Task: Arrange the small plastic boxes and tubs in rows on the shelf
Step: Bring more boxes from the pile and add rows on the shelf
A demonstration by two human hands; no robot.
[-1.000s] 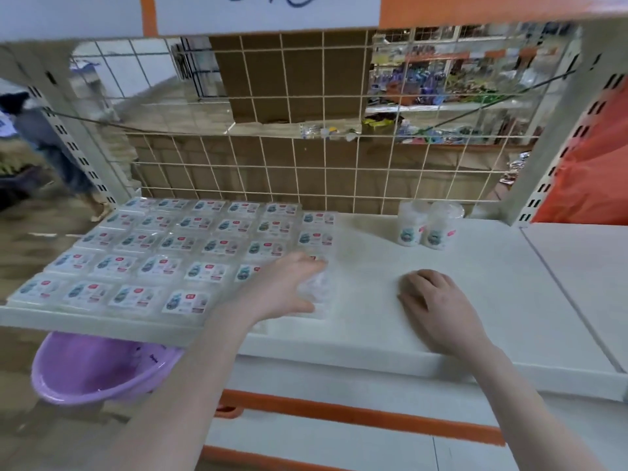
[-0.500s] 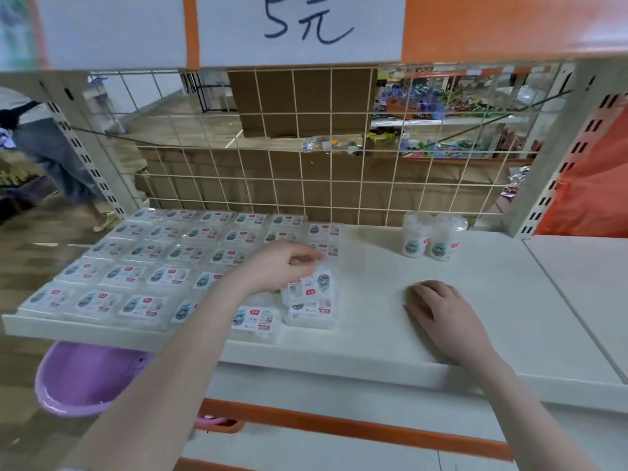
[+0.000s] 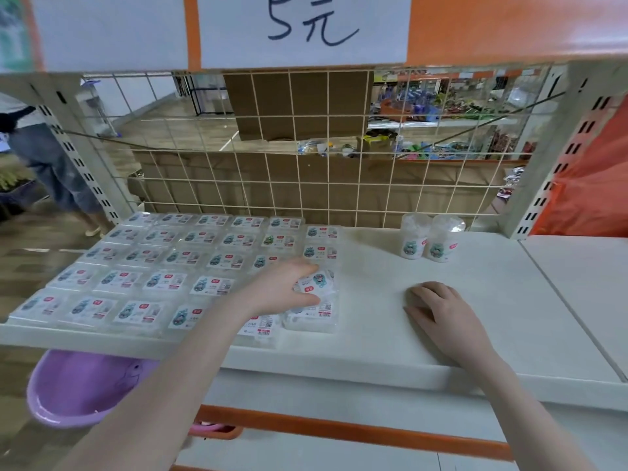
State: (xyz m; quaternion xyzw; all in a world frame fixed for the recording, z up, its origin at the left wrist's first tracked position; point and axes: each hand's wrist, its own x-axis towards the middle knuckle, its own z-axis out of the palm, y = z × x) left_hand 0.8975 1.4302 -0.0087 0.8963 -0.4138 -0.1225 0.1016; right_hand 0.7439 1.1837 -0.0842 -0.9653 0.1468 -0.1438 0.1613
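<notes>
Several small clear plastic boxes point(image 3: 166, 280) with printed labels lie in neat rows on the left half of the white shelf point(image 3: 424, 338). My left hand point(image 3: 282, 290) grips one box point(image 3: 319, 283) at the right end of the rows, tilted up above another box point(image 3: 312, 317) that lies flat. Two round clear tubs point(image 3: 430, 237) stand side by side at the back of the shelf by the wire grid. My right hand point(image 3: 441, 314) rests on the bare shelf with its fingers loosely curled and holds nothing.
A wire grid point(image 3: 306, 171) closes the back of the shelf, and slotted uprights point(image 3: 557, 158) stand at both sides. A purple basin point(image 3: 78, 389) sits below the shelf's left front. A price sign point(image 3: 306, 25) hangs overhead. A person point(image 3: 44, 158) stands beyond at the left.
My left hand lifted off the flat boxes with one box in its fingers and holds it tilted above the rightmost column. My right hand stayed on the shelf. The camera tilted up.
</notes>
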